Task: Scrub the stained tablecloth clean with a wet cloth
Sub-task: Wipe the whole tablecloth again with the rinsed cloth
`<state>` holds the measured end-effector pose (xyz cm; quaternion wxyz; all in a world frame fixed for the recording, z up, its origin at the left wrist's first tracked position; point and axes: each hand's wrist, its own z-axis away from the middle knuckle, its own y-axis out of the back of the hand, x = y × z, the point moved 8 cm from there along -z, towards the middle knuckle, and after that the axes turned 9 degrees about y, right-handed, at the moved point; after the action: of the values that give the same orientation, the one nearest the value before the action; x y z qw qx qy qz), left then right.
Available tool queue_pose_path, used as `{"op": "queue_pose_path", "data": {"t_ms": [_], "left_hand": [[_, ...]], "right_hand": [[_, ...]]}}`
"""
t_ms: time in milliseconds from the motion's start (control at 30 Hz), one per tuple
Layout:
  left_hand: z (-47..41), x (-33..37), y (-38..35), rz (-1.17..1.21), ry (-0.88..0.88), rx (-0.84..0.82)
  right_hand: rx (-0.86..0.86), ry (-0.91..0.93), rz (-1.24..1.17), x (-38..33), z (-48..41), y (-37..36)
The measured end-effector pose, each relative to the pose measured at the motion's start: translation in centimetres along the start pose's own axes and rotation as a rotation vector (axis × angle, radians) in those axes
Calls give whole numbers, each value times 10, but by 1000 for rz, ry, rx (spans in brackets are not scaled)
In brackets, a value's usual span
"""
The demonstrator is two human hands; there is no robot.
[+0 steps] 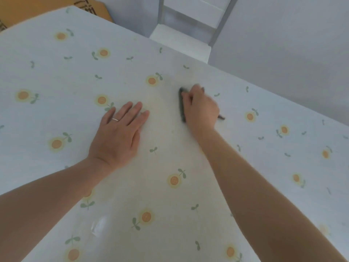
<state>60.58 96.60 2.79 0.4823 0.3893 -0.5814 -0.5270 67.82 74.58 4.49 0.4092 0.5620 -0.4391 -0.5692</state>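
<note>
The right hand (201, 108) has its fingers (194, 92) curled round a dark wet cloth (182, 104), pressing it to the tablecloth (47, 78). The left hand (118, 135) lies flat with straight fingers, pinning the fabric. A yellowish stain (166, 152) lies between both sets of fingers. A hard stroke away from the left fingers might bunch the tablecloth on the counter, or smear the stain wider

A white chair (181, 40) (grey metal frame) stands on pale grey floor (283, 44); a cardboard box (88, 6) sits upper left.
</note>
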Motion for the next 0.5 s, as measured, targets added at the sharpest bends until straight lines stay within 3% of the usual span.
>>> {"op": "queue_pose_path", "data": {"t_ms": [67,167,333,400,500], "left_hand": [[1,0,1,0,0,1],[0,0,1,10,-1,10],[0,3,-1,16,-5,13],[1,2,-2,12,0,6],[0,0,-2,6,6,1]], "right_hand": [[-100,133,-10,-14,51,-4],[-123,91,33,29,63,11],[162,-259,88,126,-49,47],[213,-339,72,129,-87,44],[196,-273,17,76,-112,22]]}}
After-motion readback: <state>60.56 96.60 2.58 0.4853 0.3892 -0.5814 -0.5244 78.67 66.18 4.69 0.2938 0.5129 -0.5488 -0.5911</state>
